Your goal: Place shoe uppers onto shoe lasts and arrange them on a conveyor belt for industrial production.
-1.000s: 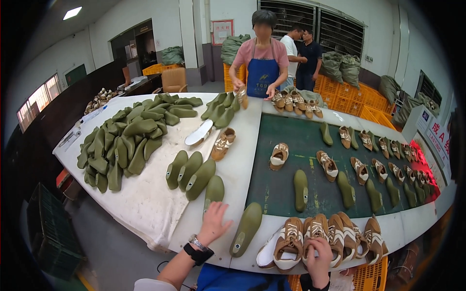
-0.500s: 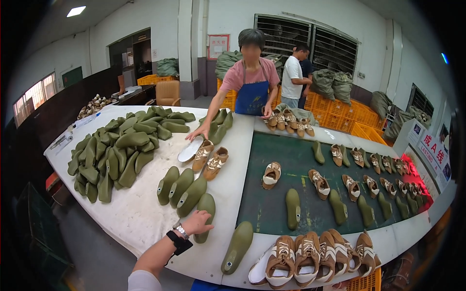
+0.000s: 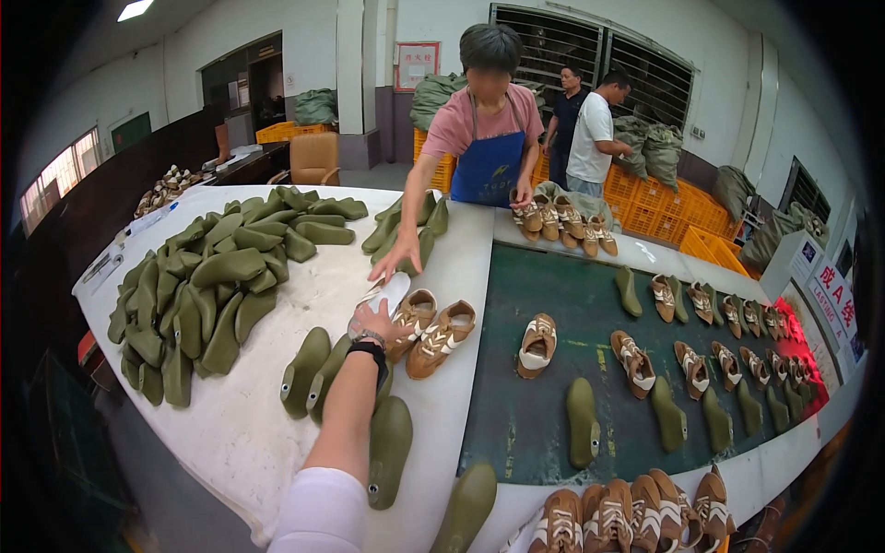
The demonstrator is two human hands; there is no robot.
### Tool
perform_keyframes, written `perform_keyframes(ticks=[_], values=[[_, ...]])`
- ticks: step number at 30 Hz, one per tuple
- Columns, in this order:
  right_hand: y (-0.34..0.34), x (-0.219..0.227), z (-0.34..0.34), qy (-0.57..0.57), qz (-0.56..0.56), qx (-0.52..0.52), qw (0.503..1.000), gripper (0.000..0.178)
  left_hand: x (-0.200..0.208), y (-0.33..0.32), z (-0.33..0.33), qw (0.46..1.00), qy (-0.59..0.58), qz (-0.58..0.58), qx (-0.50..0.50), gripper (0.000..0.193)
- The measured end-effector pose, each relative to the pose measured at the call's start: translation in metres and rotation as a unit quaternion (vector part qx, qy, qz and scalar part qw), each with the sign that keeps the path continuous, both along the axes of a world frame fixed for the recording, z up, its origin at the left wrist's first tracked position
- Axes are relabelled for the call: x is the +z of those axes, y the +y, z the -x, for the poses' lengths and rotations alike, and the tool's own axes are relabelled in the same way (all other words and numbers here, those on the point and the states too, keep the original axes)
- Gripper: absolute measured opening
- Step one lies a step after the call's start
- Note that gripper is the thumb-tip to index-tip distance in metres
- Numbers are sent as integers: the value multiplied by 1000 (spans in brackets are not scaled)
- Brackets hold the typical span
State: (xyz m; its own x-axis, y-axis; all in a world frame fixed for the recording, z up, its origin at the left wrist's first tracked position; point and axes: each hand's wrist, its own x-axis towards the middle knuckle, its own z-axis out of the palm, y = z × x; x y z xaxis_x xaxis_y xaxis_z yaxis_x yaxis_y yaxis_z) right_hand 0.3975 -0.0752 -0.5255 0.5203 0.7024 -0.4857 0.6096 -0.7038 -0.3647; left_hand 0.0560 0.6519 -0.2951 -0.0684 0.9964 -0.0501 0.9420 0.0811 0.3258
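My left hand (image 3: 376,323), with a watch and a black band at the wrist, reaches over the white table, its fingers spread. It is at the near end of some white insoles (image 3: 394,289); whether it touches them I cannot tell. A co-worker's hand (image 3: 398,255) is at their far end. Beside my hand stand two brown-and-white sneakers (image 3: 444,339). Green shoe lasts (image 3: 305,372) lie under and beside my forearm, one last (image 3: 391,452) to its right and another last (image 3: 468,509) nearer. My right hand is out of view.
A large heap of green lasts (image 3: 198,286) covers the table's left. On the right, a dark green conveyor belt (image 3: 525,442) carries rows of sneakers and lasts. More sneakers (image 3: 608,516) line its near edge. A co-worker in a blue apron (image 3: 489,170) stands across the table.
My left hand has moved from a green last forward to the white insoles beside the sneakers. The co-worker leans in more, hand still at the insoles. The view has shifted slightly.
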Motion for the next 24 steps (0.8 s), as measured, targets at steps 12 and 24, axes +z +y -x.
perform_keyframes(ticks=[12, 24], values=[[24, 6, 12, -41, 65, 1, 997, 53, -52, 80, 70, 998, -29, 16, 58, 81], [40, 6, 21, -35, 44, -70, 996, 48, -37, 53, 10, 951, -2, -271, -148, 43]])
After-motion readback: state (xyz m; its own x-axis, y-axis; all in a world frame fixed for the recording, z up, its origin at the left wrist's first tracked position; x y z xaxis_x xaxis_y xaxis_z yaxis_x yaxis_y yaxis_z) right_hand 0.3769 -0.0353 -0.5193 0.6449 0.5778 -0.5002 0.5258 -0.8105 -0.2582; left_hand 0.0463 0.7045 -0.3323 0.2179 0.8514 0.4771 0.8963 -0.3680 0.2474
